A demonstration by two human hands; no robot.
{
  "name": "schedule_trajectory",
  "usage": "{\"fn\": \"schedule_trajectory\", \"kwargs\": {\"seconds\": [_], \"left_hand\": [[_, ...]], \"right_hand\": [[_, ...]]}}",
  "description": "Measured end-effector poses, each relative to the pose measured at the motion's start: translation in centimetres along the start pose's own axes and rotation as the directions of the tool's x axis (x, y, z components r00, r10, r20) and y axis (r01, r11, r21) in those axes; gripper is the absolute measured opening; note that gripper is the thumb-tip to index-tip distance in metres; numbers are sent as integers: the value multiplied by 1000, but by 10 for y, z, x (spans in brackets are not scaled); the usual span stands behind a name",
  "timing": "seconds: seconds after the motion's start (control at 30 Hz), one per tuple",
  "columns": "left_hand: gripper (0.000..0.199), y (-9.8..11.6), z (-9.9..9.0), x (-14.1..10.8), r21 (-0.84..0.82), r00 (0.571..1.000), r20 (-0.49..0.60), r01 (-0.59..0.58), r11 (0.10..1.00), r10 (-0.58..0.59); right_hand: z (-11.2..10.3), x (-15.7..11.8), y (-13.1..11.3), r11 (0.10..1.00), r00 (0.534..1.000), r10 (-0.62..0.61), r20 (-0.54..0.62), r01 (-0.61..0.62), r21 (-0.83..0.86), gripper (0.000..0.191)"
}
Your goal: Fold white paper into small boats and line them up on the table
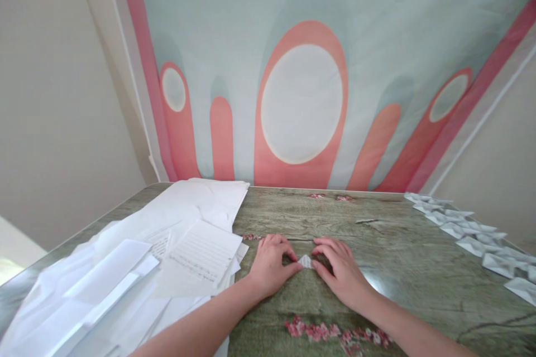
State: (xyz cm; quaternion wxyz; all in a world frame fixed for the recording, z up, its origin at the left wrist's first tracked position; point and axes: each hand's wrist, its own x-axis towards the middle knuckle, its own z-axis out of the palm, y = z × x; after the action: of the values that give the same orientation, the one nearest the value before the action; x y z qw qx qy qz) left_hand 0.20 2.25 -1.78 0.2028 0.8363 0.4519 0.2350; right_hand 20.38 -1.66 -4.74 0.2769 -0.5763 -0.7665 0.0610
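Between my two hands is a small folded paper triangle [306, 261] with faint printed lines, its point facing away from me. My left hand [274, 262] pinches its left corner between thumb and fingers. At its right corner, the thumb and curled fingers of my right hand [341, 270] close on the edge. To the left lies a heap of white paper sheets [176, 201], some folded into strips. A lined sheet with handwriting [205, 254] is on top, near my left wrist.
The table [276, 212] has a wood-grain cover with pink flower prints [314, 329]. Rows of folded paper pieces [473, 228] stand along its right side. Behind the far edge hangs a patterned cloth [234, 11] in pale green and coral.
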Motion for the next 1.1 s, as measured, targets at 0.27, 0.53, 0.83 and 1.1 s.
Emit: {"fn": "schedule_trajectory", "kwargs": {"seconds": [0.27,0.53,0.83,1.1], "left_hand": [[10,1,-2,0,-12,999,14,-36,999,36],[14,3,0,-4,-125,999,16,-41,991,43],[9,1,3,-6,-38,969,-9,-248,968,247],[7,7,-1,-8,56,951,20,-308,950,307]], "right_hand": [[-3,0,-5,995,998,-44,36,40,91,8],[-5,-1,-9,984,999,-54,8,52,171,3],[-8,2,-11,964,990,-138,7,132,231,9],[-12,0,-21,964,991,-125,-44,132,231,13]]}}
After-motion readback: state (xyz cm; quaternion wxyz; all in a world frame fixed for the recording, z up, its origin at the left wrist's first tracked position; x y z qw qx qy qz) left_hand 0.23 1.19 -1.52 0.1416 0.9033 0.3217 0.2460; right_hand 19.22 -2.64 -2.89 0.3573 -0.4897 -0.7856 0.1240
